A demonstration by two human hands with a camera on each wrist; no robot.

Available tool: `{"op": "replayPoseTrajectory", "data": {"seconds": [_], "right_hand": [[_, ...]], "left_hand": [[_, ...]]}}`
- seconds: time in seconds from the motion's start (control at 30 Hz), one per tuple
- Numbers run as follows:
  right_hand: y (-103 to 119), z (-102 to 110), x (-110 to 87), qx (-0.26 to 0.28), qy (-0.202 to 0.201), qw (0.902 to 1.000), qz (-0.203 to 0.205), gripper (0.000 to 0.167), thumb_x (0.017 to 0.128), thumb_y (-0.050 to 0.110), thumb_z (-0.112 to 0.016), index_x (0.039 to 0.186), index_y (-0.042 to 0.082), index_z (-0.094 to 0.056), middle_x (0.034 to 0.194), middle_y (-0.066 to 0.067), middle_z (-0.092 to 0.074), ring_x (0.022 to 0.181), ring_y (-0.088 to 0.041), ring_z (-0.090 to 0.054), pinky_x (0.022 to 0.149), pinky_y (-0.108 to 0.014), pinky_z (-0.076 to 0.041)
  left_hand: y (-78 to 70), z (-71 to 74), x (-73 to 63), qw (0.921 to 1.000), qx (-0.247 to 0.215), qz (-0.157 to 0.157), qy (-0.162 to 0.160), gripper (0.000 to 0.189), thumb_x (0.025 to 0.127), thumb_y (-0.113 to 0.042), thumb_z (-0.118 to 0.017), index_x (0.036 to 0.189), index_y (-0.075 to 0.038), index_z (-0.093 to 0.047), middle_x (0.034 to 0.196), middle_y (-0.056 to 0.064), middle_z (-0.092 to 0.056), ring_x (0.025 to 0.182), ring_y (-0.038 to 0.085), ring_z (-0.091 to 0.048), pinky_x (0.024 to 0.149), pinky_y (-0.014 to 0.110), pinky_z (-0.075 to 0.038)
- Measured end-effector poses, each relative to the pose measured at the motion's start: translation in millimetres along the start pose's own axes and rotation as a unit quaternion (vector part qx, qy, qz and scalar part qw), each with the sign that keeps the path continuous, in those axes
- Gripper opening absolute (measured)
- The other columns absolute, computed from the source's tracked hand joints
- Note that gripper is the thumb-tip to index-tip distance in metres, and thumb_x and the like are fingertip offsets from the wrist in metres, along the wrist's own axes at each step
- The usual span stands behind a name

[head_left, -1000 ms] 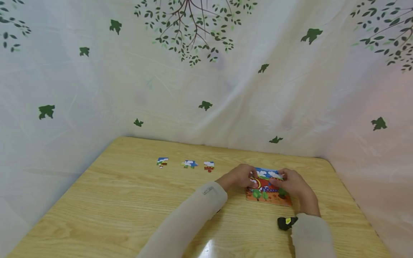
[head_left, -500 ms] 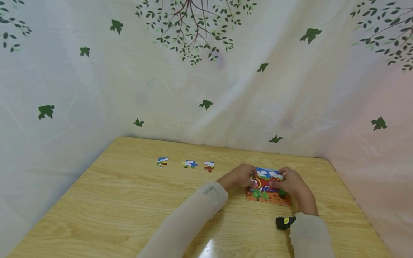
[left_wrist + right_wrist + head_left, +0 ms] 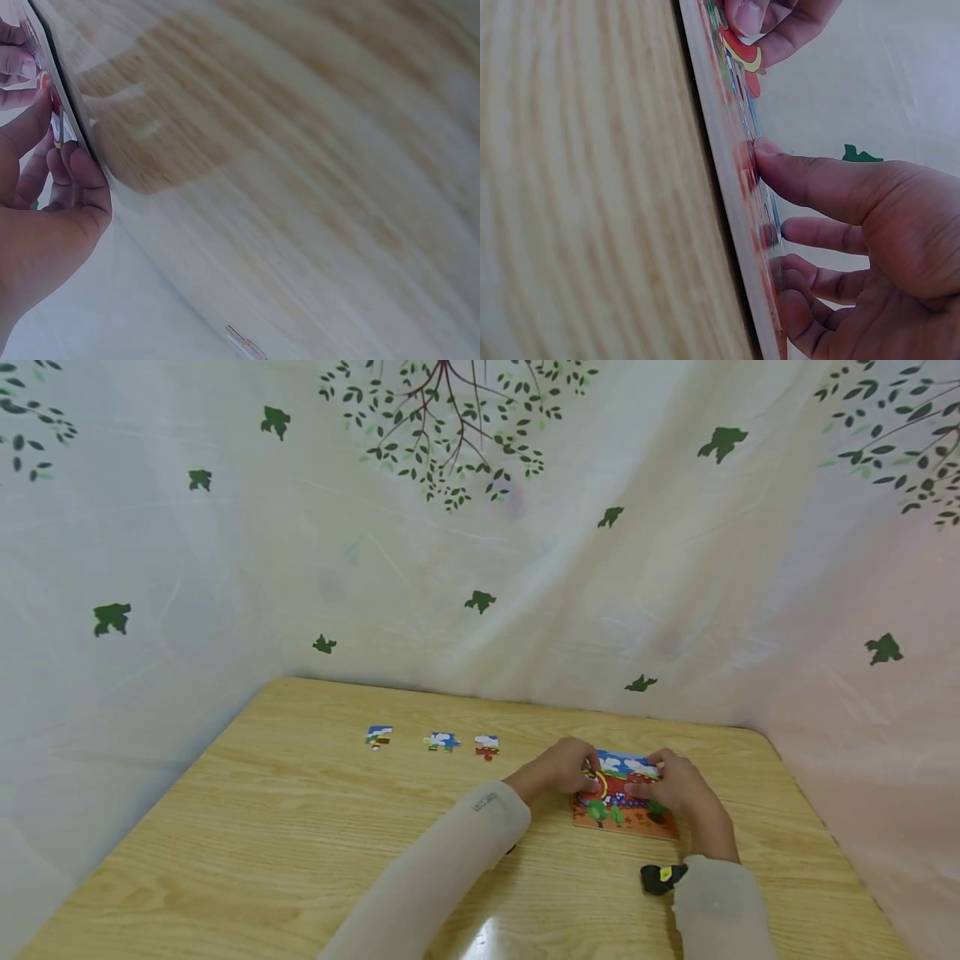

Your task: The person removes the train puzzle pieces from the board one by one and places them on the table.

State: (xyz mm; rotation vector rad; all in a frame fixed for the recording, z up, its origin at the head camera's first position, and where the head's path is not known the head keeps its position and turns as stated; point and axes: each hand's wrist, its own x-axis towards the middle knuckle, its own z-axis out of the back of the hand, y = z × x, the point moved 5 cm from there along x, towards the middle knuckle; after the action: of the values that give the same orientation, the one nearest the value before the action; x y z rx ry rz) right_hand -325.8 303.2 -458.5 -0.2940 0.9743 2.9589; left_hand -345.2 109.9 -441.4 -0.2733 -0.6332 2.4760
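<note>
A picture jigsaw puzzle [image 3: 624, 823] lies in its flat tray toward the right of the table, showing clouds, a red shape and small trees. At its left side my left hand [image 3: 557, 768] pinches a red and yellow puzzle piece [image 3: 742, 51], which stands tilted up from the surface in the right wrist view. My right hand [image 3: 681, 789] rests on the puzzle's right part, thumb tip [image 3: 766, 147] pressing the picture and fingertips bent against it farther along. The left wrist view shows my left fingers [image 3: 91, 176] at the tray's edge.
Three loose puzzle pieces lie left of the tray: a corner one [image 3: 379, 737], a cloud one [image 3: 441, 742] and a cloud-and-red one [image 3: 487, 747]. A black device [image 3: 662, 879] sits by the right sleeve. A leaf-printed curtain [image 3: 480, 543] hangs behind the wooden table [image 3: 300, 827].
Both hands stay at the puzzle with barely any movement. My right wrist has shifted slightly left, and the loose pieces lie unchanged.
</note>
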Motion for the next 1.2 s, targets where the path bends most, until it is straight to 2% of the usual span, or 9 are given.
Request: {"op": "replayPoseTrajectory", "data": {"seconds": [0.27,0.47,0.6,0.73,0.87,1.03,1.2], "right_hand": [[2.0,-0.6,-1.1,-0.003,-0.003,1.0,0.0,0.074,0.091,0.034,-0.08,0.139,-0.008,-0.043,0.132,-0.036,-0.05,0.113,-0.046,-0.053,0.097,-0.061,-0.046],[1.5,-0.4,-1.9,0.001,-0.002,1.0,0.001,0.075,0.09,0.035,-0.08,0.139,-0.009,-0.043,0.131,-0.036,-0.051,0.112,-0.045,-0.055,0.095,-0.06,-0.047],[1.3,-0.8,-2.0,-0.001,-0.001,1.0,0.009,0.077,0.09,0.037,-0.08,0.139,-0.009,-0.043,0.13,-0.037,-0.051,0.11,-0.045,-0.056,0.093,-0.058,-0.049],[1.6,-1.5,-2.3,-0.001,0.0,0.9999,0.017,0.077,0.09,0.038,-0.08,0.139,-0.01,-0.044,0.131,-0.037,-0.052,0.111,-0.045,-0.057,0.092,-0.057,-0.05],[3.3,-1.5,-2.1,0.001,-0.003,0.9999,0.011,0.077,0.09,0.038,-0.08,0.139,-0.01,-0.044,0.131,-0.037,-0.051,0.112,-0.046,-0.056,0.094,-0.058,-0.049],[6.5,-1.5,-2.8,0.004,-0.008,1.0,0.001,0.075,0.091,0.035,-0.08,0.139,-0.009,-0.043,0.131,-0.037,-0.051,0.112,-0.046,-0.055,0.096,-0.059,-0.047],[7.9,-2.3,-2.6,0.008,-0.014,0.9999,-0.005,0.073,0.091,0.033,-0.08,0.139,-0.009,-0.043,0.13,-0.036,-0.05,0.111,-0.046,-0.054,0.096,-0.06,-0.047]], "left_hand": [[1.4,-1.4,2.1,0.9996,-0.012,0.02,-0.015,0.015,0.092,-0.024,-0.079,0.102,-0.014,-0.076,0.091,-0.006,-0.062,0.084,0.008,-0.052,0.076,0.019,-0.044],[2.8,0.1,3.3,0.9973,-0.033,0.057,-0.033,0.009,0.091,-0.024,-0.081,0.097,-0.017,-0.081,0.097,-0.008,-0.07,0.087,0.006,-0.055,0.081,0.02,-0.046],[6.1,1.1,3.8,0.9942,-0.055,0.081,-0.042,0.006,0.091,-0.024,-0.08,0.092,-0.019,-0.083,0.093,-0.01,-0.072,0.086,0.005,-0.055,0.08,0.02,-0.046],[9.3,3.5,4.1,0.9934,-0.073,0.076,-0.046,0.007,0.091,-0.022,-0.08,0.092,-0.016,-0.083,0.086,-0.009,-0.072,0.081,0.006,-0.055,0.075,0.019,-0.046],[13.0,7.9,4.8,0.9944,-0.07,0.066,-0.045,0.01,0.092,-0.021,-0.077,0.096,-0.015,-0.083,0.088,-0.007,-0.074,0.081,0.006,-0.055,0.072,0.018,-0.044],[19.0,10.9,4.5,0.9917,-0.096,0.078,-0.037,0.011,0.094,-0.019,-0.075,0.099,-0.013,-0.083,0.085,-0.005,-0.073,0.077,0.008,-0.055,0.064,0.019,-0.044],[29.6,13.1,4.7,0.9842,-0.146,0.092,-0.038,0.011,0.096,-0.018,-0.074,0.1,-0.013,-0.083,0.081,-0.005,-0.069,0.069,0.008,-0.057,0.06,0.02,-0.044]]}}
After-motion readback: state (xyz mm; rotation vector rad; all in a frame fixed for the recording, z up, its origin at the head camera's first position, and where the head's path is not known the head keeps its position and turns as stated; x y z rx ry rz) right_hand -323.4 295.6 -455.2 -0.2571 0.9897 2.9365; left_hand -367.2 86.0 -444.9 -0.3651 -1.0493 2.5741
